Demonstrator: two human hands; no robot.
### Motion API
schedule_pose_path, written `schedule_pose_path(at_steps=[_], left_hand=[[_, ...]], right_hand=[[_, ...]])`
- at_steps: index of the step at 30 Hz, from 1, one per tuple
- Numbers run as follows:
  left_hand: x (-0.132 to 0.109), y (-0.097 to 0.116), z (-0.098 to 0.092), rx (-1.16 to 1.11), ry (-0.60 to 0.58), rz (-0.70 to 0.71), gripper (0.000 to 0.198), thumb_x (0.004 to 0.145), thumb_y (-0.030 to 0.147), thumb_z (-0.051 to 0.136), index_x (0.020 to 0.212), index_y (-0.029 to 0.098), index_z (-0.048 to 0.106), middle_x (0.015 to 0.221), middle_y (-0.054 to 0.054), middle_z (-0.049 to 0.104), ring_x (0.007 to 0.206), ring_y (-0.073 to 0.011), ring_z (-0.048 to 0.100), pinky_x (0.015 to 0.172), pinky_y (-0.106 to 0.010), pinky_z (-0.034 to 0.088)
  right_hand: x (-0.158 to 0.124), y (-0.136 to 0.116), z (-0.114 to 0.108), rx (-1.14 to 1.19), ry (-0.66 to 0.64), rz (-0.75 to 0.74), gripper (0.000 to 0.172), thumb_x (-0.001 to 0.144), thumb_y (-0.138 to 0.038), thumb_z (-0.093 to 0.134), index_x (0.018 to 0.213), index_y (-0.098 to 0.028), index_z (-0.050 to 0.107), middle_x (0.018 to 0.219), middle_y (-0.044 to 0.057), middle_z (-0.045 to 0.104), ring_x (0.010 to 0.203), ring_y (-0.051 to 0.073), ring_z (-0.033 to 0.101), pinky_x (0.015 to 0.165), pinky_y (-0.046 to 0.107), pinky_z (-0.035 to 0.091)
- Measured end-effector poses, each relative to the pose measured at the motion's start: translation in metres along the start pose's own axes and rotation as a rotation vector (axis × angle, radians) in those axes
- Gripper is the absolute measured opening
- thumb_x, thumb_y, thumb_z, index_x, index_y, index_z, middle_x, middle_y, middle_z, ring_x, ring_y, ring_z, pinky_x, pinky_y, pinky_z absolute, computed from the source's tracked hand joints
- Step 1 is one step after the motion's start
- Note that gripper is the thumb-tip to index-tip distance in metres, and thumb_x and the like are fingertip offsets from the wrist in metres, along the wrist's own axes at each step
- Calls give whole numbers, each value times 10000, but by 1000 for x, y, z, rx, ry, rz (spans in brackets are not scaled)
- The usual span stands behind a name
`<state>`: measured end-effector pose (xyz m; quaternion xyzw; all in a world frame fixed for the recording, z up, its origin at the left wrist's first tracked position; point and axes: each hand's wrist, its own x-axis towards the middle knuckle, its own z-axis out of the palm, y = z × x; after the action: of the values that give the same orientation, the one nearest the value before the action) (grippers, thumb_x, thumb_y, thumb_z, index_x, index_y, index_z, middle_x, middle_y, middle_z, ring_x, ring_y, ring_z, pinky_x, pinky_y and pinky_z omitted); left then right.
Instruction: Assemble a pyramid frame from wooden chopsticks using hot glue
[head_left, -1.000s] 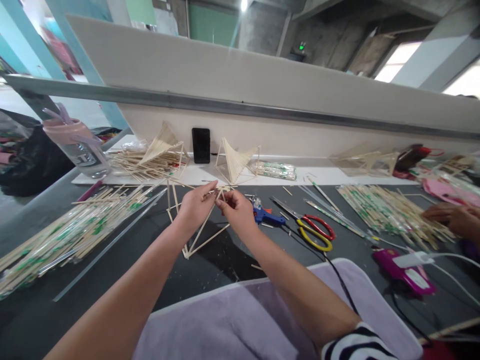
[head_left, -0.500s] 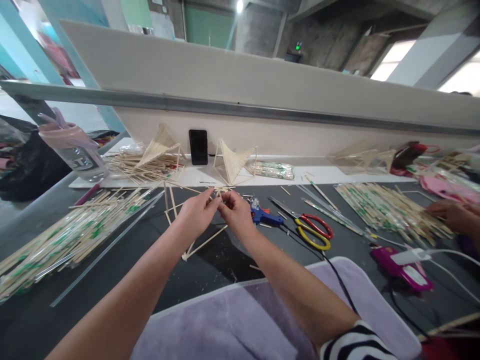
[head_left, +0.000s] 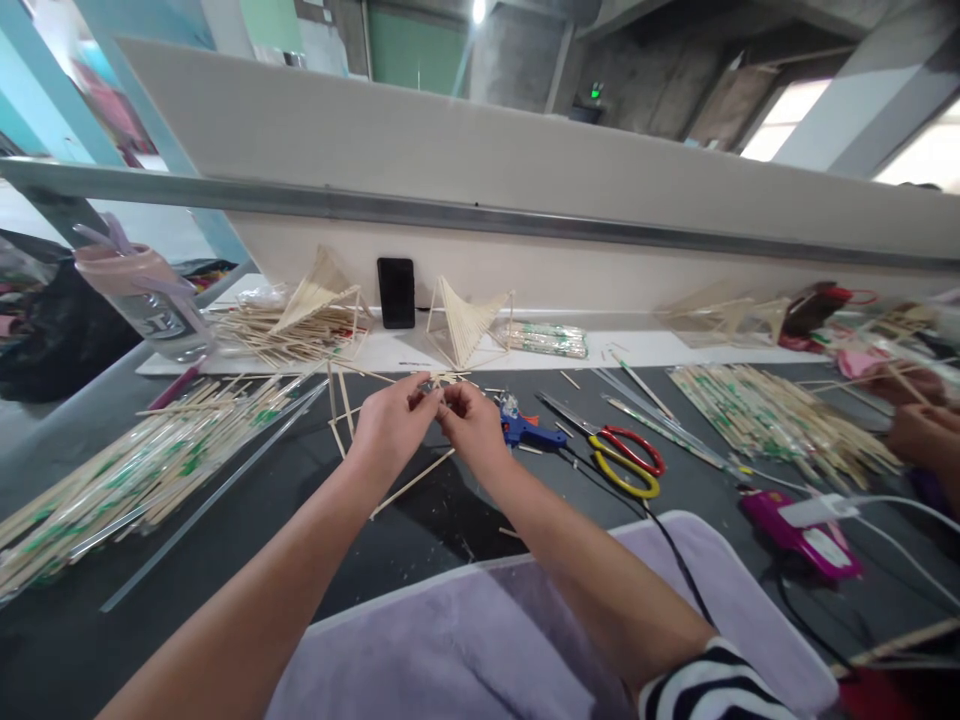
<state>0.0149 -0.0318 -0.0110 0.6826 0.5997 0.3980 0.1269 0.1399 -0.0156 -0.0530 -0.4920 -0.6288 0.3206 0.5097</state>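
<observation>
My left hand (head_left: 395, 420) and my right hand (head_left: 474, 420) meet over the dark table, fingertips pinched together at a joint of a thin wooden stick frame (head_left: 414, 482). The sticks at the pinch are mostly covered by my fingers. More sticks of this frame slant out to the left and below my hands, and my left forearm hides part of them. Just right of my right hand lies a blue glue gun (head_left: 534, 433), its cord running toward me. Scissors (head_left: 628, 462) with red and yellow handles rest beyond it.
Bundles of wrapped sticks lie at left (head_left: 161, 470) and right (head_left: 757, 415). Finished stick models (head_left: 471, 322) and a phone (head_left: 396, 293) stand along the white ledge. A bottle (head_left: 154, 305), a magenta power strip (head_left: 802, 535) and another person's hand (head_left: 926, 435) are at the sides.
My left forearm has shifted slightly and now covers the frame's lower-left corner. My fingers stay pinched at the same joint. The other person's hands have moved away from the right bundle, near a stick.
</observation>
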Motion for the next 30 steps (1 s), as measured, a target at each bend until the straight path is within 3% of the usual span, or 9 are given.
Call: schedule_pose_path(at_steps=[17,30], left_hand=[[0,0,8,-153,39,-1,354,805,354,529,1077,173,666,1025,-54,700,921,-200,642,840,-269,462],[1,-1,10,-123,76,69,273,805,313,508,971,178,678,935,-32,709,844,-165,635,765,-229,445]], right_hand=[[-2,4,0,-33,-4,-7,180,734,-382,615,765,-209,576,626,-28,563,578,133,490,544,241,383],[-2,7,-1,-73,-40,0,205,729,-383,611,796,-193,572,667,-25,578,603,124,494,566,231,378]])
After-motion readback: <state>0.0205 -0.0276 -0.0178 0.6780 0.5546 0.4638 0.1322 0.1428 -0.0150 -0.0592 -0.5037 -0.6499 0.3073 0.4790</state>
